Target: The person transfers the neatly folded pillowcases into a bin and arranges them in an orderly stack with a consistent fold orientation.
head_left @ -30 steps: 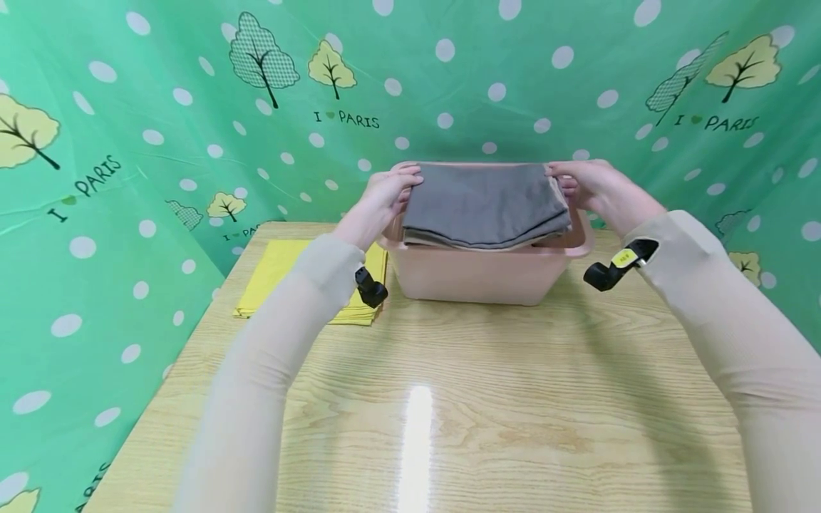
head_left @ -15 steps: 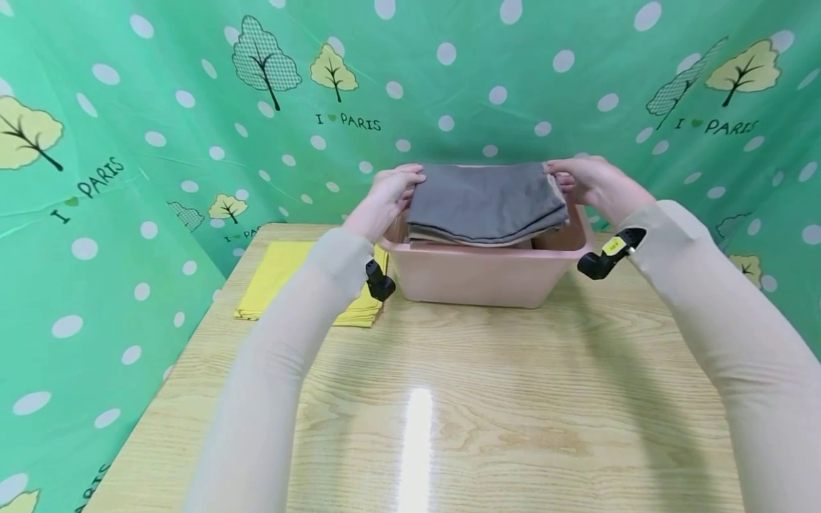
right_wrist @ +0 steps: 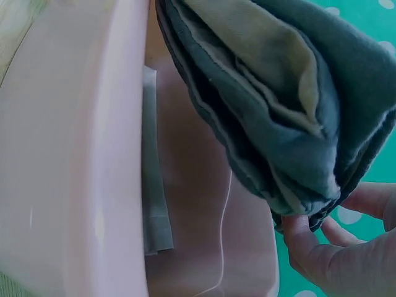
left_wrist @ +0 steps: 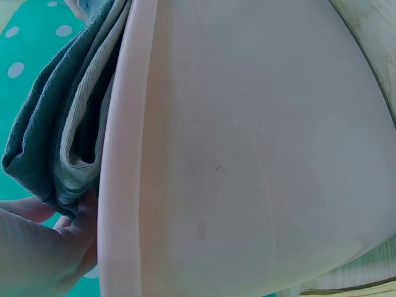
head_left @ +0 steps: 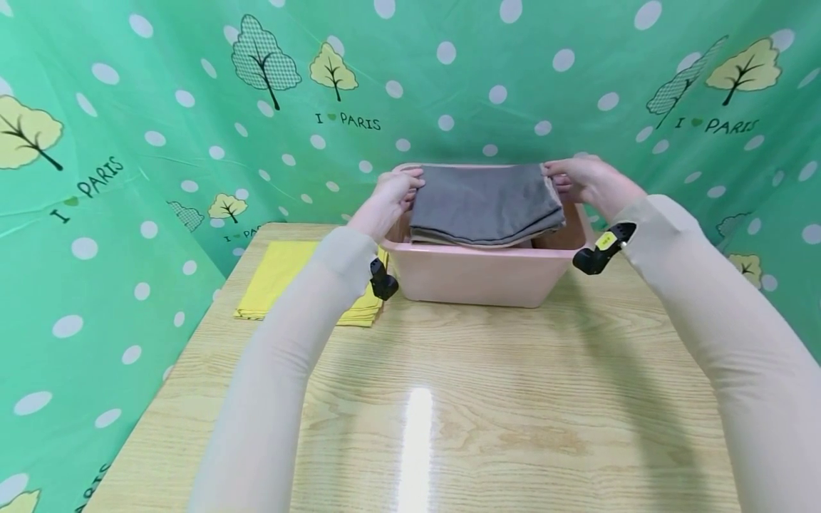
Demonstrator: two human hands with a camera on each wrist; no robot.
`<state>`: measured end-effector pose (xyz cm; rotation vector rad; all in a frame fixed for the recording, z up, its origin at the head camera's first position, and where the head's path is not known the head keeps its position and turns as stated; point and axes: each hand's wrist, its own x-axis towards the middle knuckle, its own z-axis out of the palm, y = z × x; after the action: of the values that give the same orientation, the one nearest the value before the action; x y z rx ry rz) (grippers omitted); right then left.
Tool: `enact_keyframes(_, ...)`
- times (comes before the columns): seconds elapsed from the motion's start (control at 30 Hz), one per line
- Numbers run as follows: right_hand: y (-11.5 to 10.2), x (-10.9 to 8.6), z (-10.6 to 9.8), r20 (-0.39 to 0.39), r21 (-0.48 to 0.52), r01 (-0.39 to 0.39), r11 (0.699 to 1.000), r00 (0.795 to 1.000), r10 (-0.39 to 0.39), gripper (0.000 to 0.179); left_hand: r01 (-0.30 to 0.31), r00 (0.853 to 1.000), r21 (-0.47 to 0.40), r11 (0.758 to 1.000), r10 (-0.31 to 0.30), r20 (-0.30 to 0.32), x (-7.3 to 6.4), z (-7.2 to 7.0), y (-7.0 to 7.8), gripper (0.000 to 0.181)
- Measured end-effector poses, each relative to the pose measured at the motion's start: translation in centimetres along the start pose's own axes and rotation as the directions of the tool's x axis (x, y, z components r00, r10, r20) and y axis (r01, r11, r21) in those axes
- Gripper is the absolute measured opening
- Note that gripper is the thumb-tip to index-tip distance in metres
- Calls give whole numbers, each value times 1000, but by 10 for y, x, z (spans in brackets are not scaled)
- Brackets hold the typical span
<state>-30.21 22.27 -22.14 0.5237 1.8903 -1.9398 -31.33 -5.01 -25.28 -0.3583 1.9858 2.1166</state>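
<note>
A folded dark grey cloth (head_left: 484,203), paler on its inner side, spans the opening of a pink plastic bin (head_left: 474,276). At its left end my left hand (head_left: 390,198) pinches the far corner. My right hand (head_left: 590,184) pinches the opposite far corner. In the left wrist view, the folded layers of the cloth (left_wrist: 62,117) hang close to the bin's rim, gripped by the left hand (left_wrist: 37,250). Thumb and fingers of the right hand (right_wrist: 346,260) grip the thick layered end in the right wrist view. The cloth hides much of the bin's inside.
A stack of folded yellow cloths (head_left: 276,274) lies left of the bin, partly behind the left forearm. Inside the bin, a flat pale grey strip (right_wrist: 154,179) and a thin white line show. A green patterned curtain (head_left: 442,85) hangs behind the wooden table (head_left: 500,399).
The hands have drawn slightly closer together, the left moving a little right and the right a little left. The cloth stays held over the bin, and more of the bin's right inside shows.
</note>
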Motion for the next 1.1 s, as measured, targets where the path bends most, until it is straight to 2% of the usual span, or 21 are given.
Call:
enact_keyframes(0.27, 2, 4, 0, 32, 1, -4, 1000, 999, 4, 55, 18, 1000, 2, 1000, -18, -17, 4, 2, 0, 39)
enact_keyframes(0.53, 5, 13, -2, -50, -38, 19, 999, 999, -21, 42, 7, 999, 47, 999, -6, -38, 5, 3, -1, 38)
enact_keyframes(0.63, 5, 14, -2, -28, -22, 19, 1000, 999, -20, 38, 3, 999, 46, 999, -1, -42, 6, 3, -1, 38)
enact_keyframes(0.77, 5, 11, 2, 8, 2, 14, 1000, 1000, -14, 43, 13, 998, 45, 999, -10, -59, 9, 3, -2, 39)
enact_keyframes(0.93, 7, 11, 6, -47, -55, 15, 998, 999, -17, 51, 25, 997, 65, 998, -20, -70, 11, 4, -5, 41)
enact_keyframes(1.0, 8, 12, 6, -60, -64, 9, 998, 998, -13, 49, 25, 997, 79, 997, -20, -69, 11, 4, -6, 40)
enact_keyframes(1.03, 9, 12, 6, -54, -68, 11, 998, 998, -15, 49, 19, 998, 100, 995, -12, -65, 11, 3, -8, 40)
enact_keyframes(1.1, 12, 9, 4, -36, -136, 50, 989, 998, -55, 49, -9, 997, 161, 987, 20, -68, 9, 3, -9, 39)
